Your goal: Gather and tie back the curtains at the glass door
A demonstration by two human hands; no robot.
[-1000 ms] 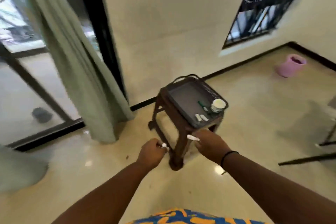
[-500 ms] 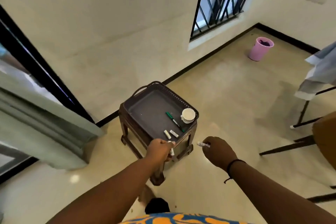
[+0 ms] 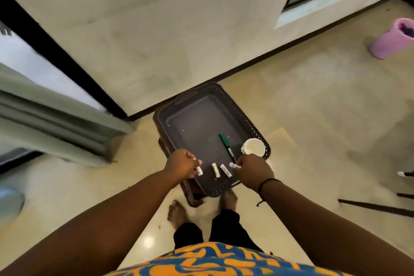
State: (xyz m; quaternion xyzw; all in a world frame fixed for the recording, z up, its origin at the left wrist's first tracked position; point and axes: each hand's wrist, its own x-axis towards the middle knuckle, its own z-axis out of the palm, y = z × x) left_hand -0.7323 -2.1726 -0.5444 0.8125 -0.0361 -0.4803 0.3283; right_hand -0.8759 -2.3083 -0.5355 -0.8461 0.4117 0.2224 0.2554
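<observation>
Pale green curtain (image 3: pixel 51 123) hangs loose at the glass door (image 3: pixel 44 69), well left. Left hand (image 3: pixel 182 164) and right hand (image 3: pixel 254 169) each pinch a small white clip (image 3: pixel 199 170) over the tray (image 3: pixel 197 123); next, seemingly, carrying clips to the curtain.

No text can be read. Dark print is seen on two white sticks (image 3: pixel 220 170) in the tray (image 3: pixel 251 119), but it is too blurred.

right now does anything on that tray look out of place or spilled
Nothing is spilled. The tray holds a green marker, a white cup and two small white sticks lying flat. It overhangs the stool slightly.
</observation>
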